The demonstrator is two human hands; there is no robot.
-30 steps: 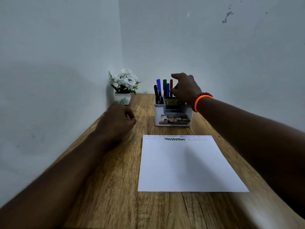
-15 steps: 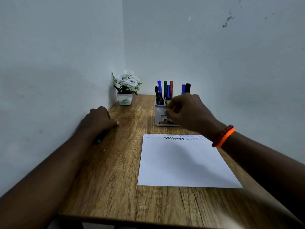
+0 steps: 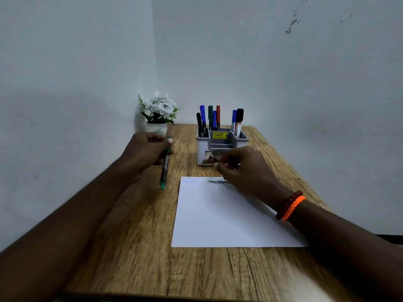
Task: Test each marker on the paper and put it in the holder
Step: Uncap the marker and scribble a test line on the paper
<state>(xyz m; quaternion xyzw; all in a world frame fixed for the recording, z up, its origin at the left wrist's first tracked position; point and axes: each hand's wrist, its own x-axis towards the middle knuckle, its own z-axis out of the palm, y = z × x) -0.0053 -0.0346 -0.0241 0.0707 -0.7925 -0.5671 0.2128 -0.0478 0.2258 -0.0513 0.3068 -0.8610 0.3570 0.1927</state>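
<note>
Currently the marker (image 3: 164, 170) in use is a slim dark-barrelled pen with green ends, lying slanted above the wooden table (image 3: 135, 247), its lower green end pointing down toward the near-left corner area of the paper (image 3: 220, 219) but apart from it. Printing runs along the barrel; it is too blurred to read.

Left hand (image 3: 145, 152): fingers curled round the upper part of the marker, thumb tip at its top end. The hand sits just in front of the flower pot (image 3: 157, 127), left of the holder (image 3: 220, 147).

Right hand (image 3: 244, 168): positioned over the far edge of the paper, just in front of the holder. Its fingers are curled inward, fingertips drawn close to the thumb; whether they pinch anything cannot be told because of blur. The wrist carries an orange band (image 3: 293, 208) beside a dark red beaded bracelet (image 3: 287, 203).

Holder: grey and white, with several compartments. The rear-left compartment contains five upright markers (black, blue, green, blue, red). The right compartment contains a blue marker and a black-capped marker (image 3: 239, 122) with a white barrel.

Markings: a yellow price sticker (image 3: 219, 135) on the holder's inner wall reads "49.00"; the line above it is illegible. A printed label on the holder's front face is partly hidden by the right hand. The paper carries a black zigzag test line (image 3: 218, 182) and fainter scribbles along its far edge.
</note>
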